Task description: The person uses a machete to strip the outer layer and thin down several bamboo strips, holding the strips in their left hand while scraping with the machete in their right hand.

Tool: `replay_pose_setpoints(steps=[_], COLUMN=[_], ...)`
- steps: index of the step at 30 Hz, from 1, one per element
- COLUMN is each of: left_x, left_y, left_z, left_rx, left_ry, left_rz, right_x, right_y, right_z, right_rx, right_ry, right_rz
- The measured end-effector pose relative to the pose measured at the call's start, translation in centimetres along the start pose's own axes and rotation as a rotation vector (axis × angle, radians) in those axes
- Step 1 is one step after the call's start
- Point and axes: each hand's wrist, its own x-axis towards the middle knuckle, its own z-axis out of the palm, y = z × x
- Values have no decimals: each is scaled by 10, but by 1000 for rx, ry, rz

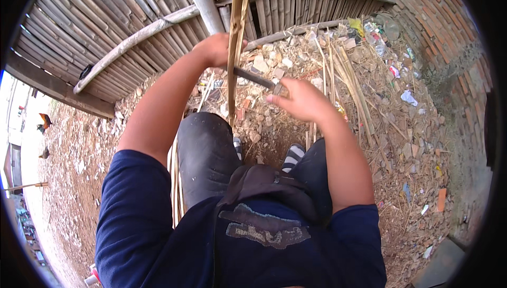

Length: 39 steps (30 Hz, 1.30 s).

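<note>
My left hand (214,50) is closed round a long split piece of bamboo (236,32) that stands nearly upright in front of my left knee. Its upper end is parted into two strips. From the right, a dark knife blade (253,78) meets the bamboo just below my left hand; whether it sits in the split or against the side, I cannot tell. My right hand (303,99) grips the knife at its near end, where the fingers mostly hide the handle.
Bamboo strips (355,90) lie on the rubble-strewn ground to the right, and more strips (175,182) lie beside my left leg. A bamboo wall (132,34) stands ahead, a brick wall (443,19) to the right. Litter such as a white scrap (408,98) is scattered near the bricks.
</note>
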Motion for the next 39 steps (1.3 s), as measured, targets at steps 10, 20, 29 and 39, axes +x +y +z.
replay_pose_setpoints(steps=[10, 20, 29, 39], left_x=[22, -9, 5, -14], left_y=[-24, -25, -42, -50], left_z=[9, 31, 39, 75], left_rx=[-13, -111, -44, -83], left_ry=[-190, -185, -146, -130], left_rz=[-141, -100, -115, -115], right_x=[20, 21, 36, 45], right_y=[-5, -14, 0, 27], right_z=[-7, -5, 18, 56], right_rx=[-8, 203, -48, 32], right_ry=[-64, -263, -135, -142], right_rz=[76, 135, 36, -25])
